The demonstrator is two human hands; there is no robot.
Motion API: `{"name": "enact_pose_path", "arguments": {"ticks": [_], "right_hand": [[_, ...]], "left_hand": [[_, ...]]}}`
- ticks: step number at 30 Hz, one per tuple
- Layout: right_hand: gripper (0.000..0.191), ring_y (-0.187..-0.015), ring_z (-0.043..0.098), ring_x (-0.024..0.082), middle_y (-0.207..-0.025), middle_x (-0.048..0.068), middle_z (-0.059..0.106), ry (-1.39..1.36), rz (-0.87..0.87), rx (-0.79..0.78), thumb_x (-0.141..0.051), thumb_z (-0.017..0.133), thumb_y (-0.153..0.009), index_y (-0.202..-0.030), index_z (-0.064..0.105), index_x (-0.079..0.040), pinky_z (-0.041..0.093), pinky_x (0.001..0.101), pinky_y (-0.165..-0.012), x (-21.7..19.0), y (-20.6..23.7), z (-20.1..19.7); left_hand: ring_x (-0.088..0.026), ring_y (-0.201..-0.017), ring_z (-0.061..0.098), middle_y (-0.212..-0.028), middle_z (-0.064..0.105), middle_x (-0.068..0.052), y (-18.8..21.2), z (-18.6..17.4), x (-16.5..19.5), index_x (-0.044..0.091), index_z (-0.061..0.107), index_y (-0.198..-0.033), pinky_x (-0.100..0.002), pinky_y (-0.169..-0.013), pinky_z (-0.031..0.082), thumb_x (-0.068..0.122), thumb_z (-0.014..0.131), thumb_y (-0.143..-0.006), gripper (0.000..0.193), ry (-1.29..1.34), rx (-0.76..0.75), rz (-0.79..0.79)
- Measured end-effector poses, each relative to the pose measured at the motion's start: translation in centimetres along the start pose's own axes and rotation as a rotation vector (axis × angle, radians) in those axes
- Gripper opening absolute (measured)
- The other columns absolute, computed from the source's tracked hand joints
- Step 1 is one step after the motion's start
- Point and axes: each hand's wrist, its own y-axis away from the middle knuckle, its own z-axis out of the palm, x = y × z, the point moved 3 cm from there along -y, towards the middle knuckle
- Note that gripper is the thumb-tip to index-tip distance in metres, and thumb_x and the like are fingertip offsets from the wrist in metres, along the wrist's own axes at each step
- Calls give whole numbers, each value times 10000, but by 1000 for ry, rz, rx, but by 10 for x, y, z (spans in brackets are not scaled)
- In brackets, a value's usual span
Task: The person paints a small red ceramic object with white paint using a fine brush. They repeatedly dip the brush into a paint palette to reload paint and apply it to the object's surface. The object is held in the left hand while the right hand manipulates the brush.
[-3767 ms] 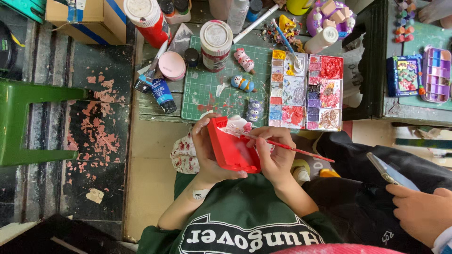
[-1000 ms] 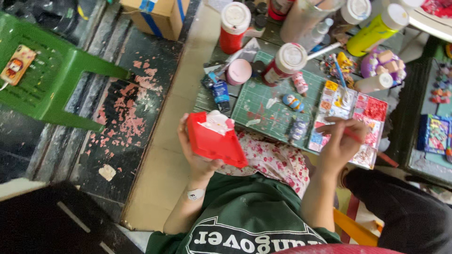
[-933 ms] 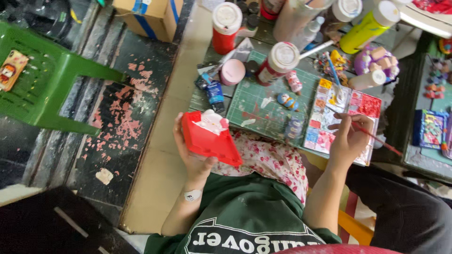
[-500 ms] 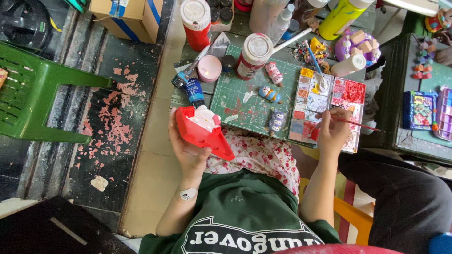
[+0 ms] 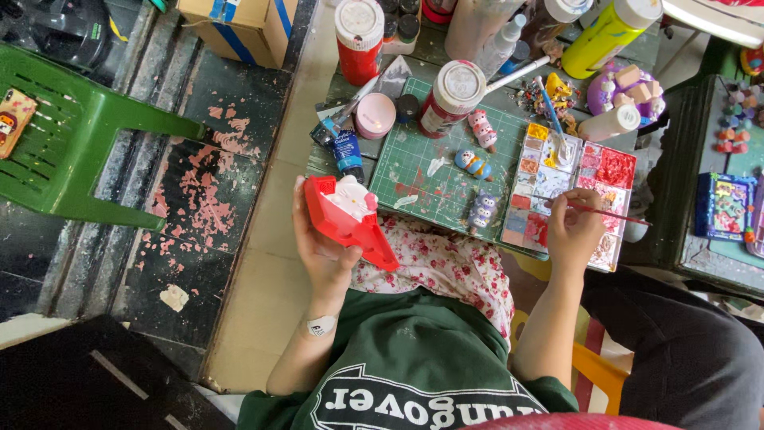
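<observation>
Floor: pale tiled strip beside dark boards with flaking pink paint. Green chair [image 5: 76,151] at the left, a small flat card resting on its seat. Cardboard box [image 5: 243,28] at the far edge of the floor.

Lap: floral cloth [image 5: 446,267] spread over the knees, just below the table edge.

Left hand [image 5: 322,247]: fingers wrapped around the figure [image 5: 350,219], thumb on the near side. The figure is a red, wedge-shaped piece with a white moulded character set into its top face; it is held tilted above the lap, just off the near left corner of the mat.

Right hand [image 5: 574,231]: fingers pinched together on a thin red brush [image 5: 605,211], held over the near end of the palette [image 5: 569,191], tip pointing left.

Table: green cutting mat [image 5: 434,171] smeared with white paint. Three small painted figurines [image 5: 476,166] lie on it.

Palette: rectangular, many wells, holding red, pink, yellow and white paint.

Containers, nearer row: blue tube [image 5: 348,151], pink round pot [image 5: 375,115], red jar [image 5: 452,97] with white lid. Farther row: second red jar [image 5: 360,36], white bottles, yellow-green bottle [image 5: 609,32].

Far right: a second table with a small painted box [image 5: 726,205].
</observation>
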Motion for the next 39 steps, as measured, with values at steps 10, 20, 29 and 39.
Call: {"name": "enact_pose_path", "arguments": {"ticks": [10, 20, 29, 39], "right_hand": [[52, -733, 624, 153, -998, 157, 681, -742, 108, -226, -65, 558, -1134, -1102, 552, -25, 484, 274, -641, -61, 6, 13], [27, -640, 607, 133, -862, 108, 621, -842, 21, -682, -54, 460, -1090, -1100, 445, -34, 518, 272, -566, -152, 63, 102], [30, -743, 635, 134, -973, 124, 644, -794, -208, -681, -41, 449, -1108, -1128, 452, -20, 547, 278, -668, -178, 68, 104], [53, -719, 636, 116, -924, 97, 665, -645, -248, -694, -61, 478, -1102, -1122, 494, -15, 532, 257, -640, -191, 62, 100]], "left_hand": [[-251, -1424, 520, -1531, 468, -112, 1, 16, 18, 12, 220, -1647, -426, -1209, 449, 510, 908, -795, 1203, 177, -158, -176], [-195, -1302, 565, -1395, 542, -88, 5, 23, 15, 17, 346, -1617, -370, -1144, 464, 475, 889, -781, 1097, 255, -210, -377], [-191, -1294, 551, -1366, 515, -82, 5, 25, 18, 40, 351, -1593, -379, -1167, 440, 477, 908, -775, 1081, 266, -175, -394], [-216, -1250, 603, -1339, 537, -100, 6, 28, 21, 50, 355, -1583, -395, -1103, 505, 495, 905, -750, 1093, 242, -182, -406]]}}
